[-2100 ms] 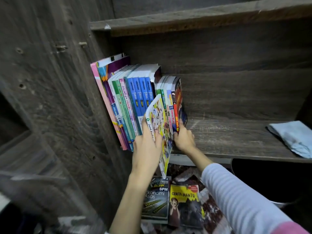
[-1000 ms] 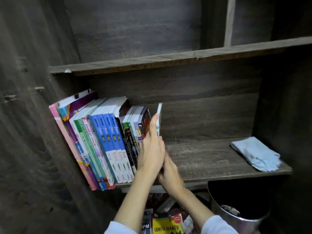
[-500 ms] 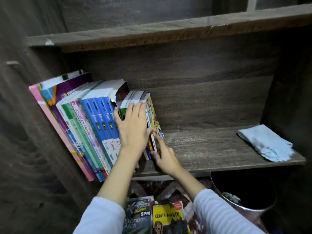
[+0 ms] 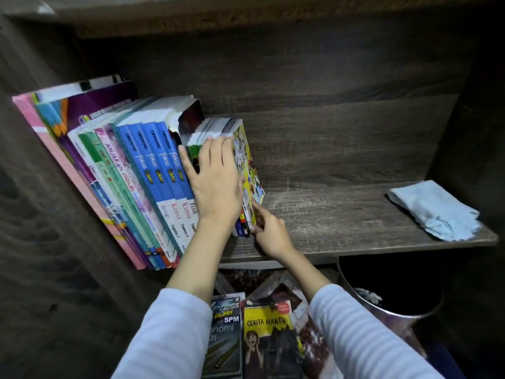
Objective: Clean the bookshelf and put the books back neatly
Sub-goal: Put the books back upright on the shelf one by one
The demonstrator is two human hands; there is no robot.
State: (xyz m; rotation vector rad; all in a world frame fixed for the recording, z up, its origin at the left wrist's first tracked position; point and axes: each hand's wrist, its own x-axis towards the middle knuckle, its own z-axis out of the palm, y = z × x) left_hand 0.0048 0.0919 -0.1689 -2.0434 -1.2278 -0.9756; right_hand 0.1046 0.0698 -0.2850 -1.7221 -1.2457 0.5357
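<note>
Unshelved books (image 4: 265,335) are noted on the floor below. The colourful book (image 4: 246,160), last in the row (image 4: 153,173) on the shelf (image 4: 341,220), is pinched at its lower corner by the right hand (image 4: 269,233); neighbouring spines are pressed by the flat left hand (image 4: 216,184). Its foot should be pushed back flush, with the row braced.

the shelf (image 4: 341,214) is dark wood grain, with another board close above it. a row of books (image 4: 142,173) stands on its left half, spines out, leaning left against the side wall. the end book (image 4: 247,162), busy yellow cover, closes the row on the right. a pale blue cloth (image 4: 434,212) lies crumpled near the right front corner, well apart from the row. on the floor (image 4: 246,280) below, an spm book (image 4: 225,337) and a yellow book (image 4: 269,340) lie face up, side by side, with a round bin (image 4: 396,318) near them on the right.
</note>
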